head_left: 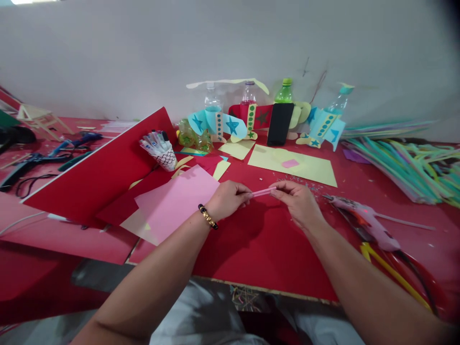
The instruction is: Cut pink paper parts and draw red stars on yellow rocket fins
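Both hands are positioned at lower center of the frame, above the red tabletop [247, 256]. The left hand [228, 200] and the right hand [298, 203] each hold a thin pink tube [262, 192] in a narrow fingertip pinch, one hand at each end, and the tube lies almost level in the short space between them. A beaded bracelet [207, 216] encircles the left wrist. A pink paper sheet [176, 203] lies just left of the left hand. A pink hot glue gun [366, 220] lies on its side to the right of the right hand. A yellow paper sheet [273, 163] lies beyond the hands. Decorated plastic bottles [283, 93] stand against the wall at upper center, and a cup of markers [160, 151] stands left of them. A bundle of green and blue strips [406, 167] lies at right.
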Demonstrator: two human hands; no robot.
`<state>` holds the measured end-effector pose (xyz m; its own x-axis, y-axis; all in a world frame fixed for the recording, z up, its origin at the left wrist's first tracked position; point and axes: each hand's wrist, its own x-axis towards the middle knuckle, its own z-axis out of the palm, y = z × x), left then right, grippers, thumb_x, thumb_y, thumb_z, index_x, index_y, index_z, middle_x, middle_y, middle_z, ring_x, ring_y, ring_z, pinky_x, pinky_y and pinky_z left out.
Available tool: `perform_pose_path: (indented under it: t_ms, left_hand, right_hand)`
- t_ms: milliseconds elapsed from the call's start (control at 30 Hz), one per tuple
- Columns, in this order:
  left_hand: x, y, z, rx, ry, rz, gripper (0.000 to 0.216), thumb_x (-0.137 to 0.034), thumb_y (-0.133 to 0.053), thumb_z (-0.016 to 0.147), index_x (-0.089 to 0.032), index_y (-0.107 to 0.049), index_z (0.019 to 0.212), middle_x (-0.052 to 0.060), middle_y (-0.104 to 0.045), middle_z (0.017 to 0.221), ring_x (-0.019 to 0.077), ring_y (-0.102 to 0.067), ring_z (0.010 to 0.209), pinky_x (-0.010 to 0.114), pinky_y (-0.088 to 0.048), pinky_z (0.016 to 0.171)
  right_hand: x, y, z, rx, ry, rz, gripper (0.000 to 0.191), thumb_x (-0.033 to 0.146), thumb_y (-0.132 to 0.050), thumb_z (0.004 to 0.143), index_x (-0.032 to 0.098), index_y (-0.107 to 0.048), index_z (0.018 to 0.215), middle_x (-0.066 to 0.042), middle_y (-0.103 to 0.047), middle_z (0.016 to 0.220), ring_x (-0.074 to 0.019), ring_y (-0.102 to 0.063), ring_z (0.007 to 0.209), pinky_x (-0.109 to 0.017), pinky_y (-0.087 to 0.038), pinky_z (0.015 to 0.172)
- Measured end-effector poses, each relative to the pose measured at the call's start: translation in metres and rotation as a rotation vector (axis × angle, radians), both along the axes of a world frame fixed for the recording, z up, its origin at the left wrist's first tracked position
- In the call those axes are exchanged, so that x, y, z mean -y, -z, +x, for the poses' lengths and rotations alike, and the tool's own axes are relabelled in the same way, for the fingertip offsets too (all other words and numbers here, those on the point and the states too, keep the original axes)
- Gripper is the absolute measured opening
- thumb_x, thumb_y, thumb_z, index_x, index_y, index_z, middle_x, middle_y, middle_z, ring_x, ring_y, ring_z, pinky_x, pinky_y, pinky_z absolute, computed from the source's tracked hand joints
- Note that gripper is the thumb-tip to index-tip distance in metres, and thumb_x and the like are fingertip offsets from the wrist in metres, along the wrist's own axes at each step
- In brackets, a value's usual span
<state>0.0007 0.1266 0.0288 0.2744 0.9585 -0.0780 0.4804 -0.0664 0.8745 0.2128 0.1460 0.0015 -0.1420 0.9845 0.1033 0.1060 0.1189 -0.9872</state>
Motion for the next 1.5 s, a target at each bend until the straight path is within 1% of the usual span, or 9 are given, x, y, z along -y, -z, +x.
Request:
perform_pose_path:
  t_ms: [367, 500, 600, 700, 800, 1000, 1100, 1267, 1500]
  left_hand:
    - [-0.009, 0.009, 0.000, 0.002, -0.103, -0.028, 0.022, -0.028, -0.054, 0.086, -0.014, -0.064, 0.071, -0.001, -0.061, 0.060, 0.0099, -0.055, 0.053, 0.020, -0.043, 0.055]
    - [-0.012, 0.011, 0.000, 0.013, -0.103, -0.038, 0.021, -0.025, -0.053, 0.085, -0.015, -0.062, 0.069, -0.002, -0.058, 0.057, 0.0095, -0.055, 0.052, 0.020, -0.044, 0.054]
    - [-0.014, 0.014, 0.000, 0.002, -0.100, -0.030, 0.020, -0.025, -0.052, 0.085, -0.015, -0.062, 0.070, -0.001, -0.059, 0.058, 0.0094, -0.055, 0.051, 0.019, -0.043, 0.053]
    - [-0.016, 0.017, -0.002, -0.027, -0.101, -0.006, 0.021, -0.026, -0.052, 0.084, -0.016, -0.063, 0.069, -0.001, -0.060, 0.059, 0.0100, -0.055, 0.052, 0.019, -0.042, 0.053]
    - [-0.015, 0.018, -0.003, -0.057, -0.092, 0.020, 0.021, -0.028, -0.054, 0.083, -0.017, -0.064, 0.068, 0.000, -0.061, 0.059, 0.0107, -0.056, 0.053, 0.020, -0.041, 0.053]
    - [-0.015, 0.019, -0.004, -0.091, -0.067, 0.057, 0.022, -0.030, -0.052, 0.083, -0.018, -0.065, 0.070, 0.000, -0.064, 0.063, 0.0109, -0.057, 0.054, 0.020, -0.040, 0.055]
    - [-0.015, 0.019, -0.004, -0.113, -0.064, 0.070, 0.023, -0.032, -0.053, 0.084, -0.018, -0.065, 0.070, 0.000, -0.065, 0.062, 0.0117, -0.057, 0.055, 0.020, -0.040, 0.055]
    - [-0.014, 0.019, -0.005, -0.147, -0.060, 0.079, 0.024, -0.032, -0.052, 0.085, -0.018, -0.066, 0.070, 0.001, -0.065, 0.062, 0.0123, -0.057, 0.055, 0.021, -0.038, 0.054]
    - [-0.011, 0.013, -0.003, -0.169, -0.064, 0.090, 0.023, -0.029, -0.053, 0.085, -0.018, -0.068, 0.072, 0.001, -0.067, 0.066, 0.0122, -0.057, 0.057, 0.022, -0.037, 0.056]
  right_hand:
    - [-0.003, 0.002, 0.008, 0.067, 0.158, 0.043, 0.033, 0.040, -0.070, 0.074, 0.018, -0.071, 0.098, -0.002, -0.068, 0.074, -0.0165, -0.062, 0.072, -0.031, -0.048, 0.071]
    - [-0.003, -0.001, 0.014, 0.120, 0.253, 0.107, 0.024, 0.042, -0.065, 0.079, 0.018, -0.069, 0.080, -0.001, -0.064, 0.062, -0.0147, -0.058, 0.063, -0.030, -0.046, 0.069]
    - [0.002, -0.010, 0.017, 0.178, 0.291, 0.148, 0.033, 0.044, -0.060, 0.082, 0.019, -0.061, 0.062, 0.001, -0.058, 0.054, -0.0126, -0.052, 0.057, -0.028, -0.044, 0.065]
    - [-0.001, -0.025, 0.026, 0.269, 0.317, 0.166, 0.029, 0.043, -0.059, 0.082, 0.019, -0.063, 0.066, 0.000, -0.062, 0.058, -0.0127, -0.054, 0.057, -0.027, -0.044, 0.062]
    - [-0.020, -0.043, 0.047, 0.398, 0.367, 0.152, 0.022, 0.038, -0.061, 0.080, 0.019, -0.070, 0.087, -0.001, -0.068, 0.068, -0.0135, -0.057, 0.059, -0.026, -0.044, 0.060]
    - [-0.087, -0.061, 0.084, 0.796, 0.384, 0.009, 0.013, 0.027, -0.071, 0.073, 0.017, -0.074, 0.082, -0.004, -0.072, 0.074, -0.0183, -0.065, 0.070, -0.028, -0.047, 0.064]
    - [-0.116, -0.057, 0.083, 1.002, 0.332, -0.106, 0.015, 0.028, -0.074, 0.075, 0.015, -0.073, 0.084, -0.006, -0.072, 0.080, -0.0218, -0.067, 0.078, -0.031, -0.050, 0.070]
    - [-0.155, -0.043, 0.071, 1.301, 0.197, -0.245, 0.033, 0.035, -0.058, 0.092, 0.018, -0.059, 0.120, -0.009, -0.060, 0.123, -0.0212, -0.062, 0.104, -0.041, -0.054, 0.087]
    - [-0.190, -0.027, 0.072, 1.542, 0.120, -0.187, 0.036, 0.035, -0.059, 0.092, 0.017, -0.057, 0.123, -0.009, -0.059, 0.123, -0.0222, -0.062, 0.105, -0.043, -0.054, 0.087]
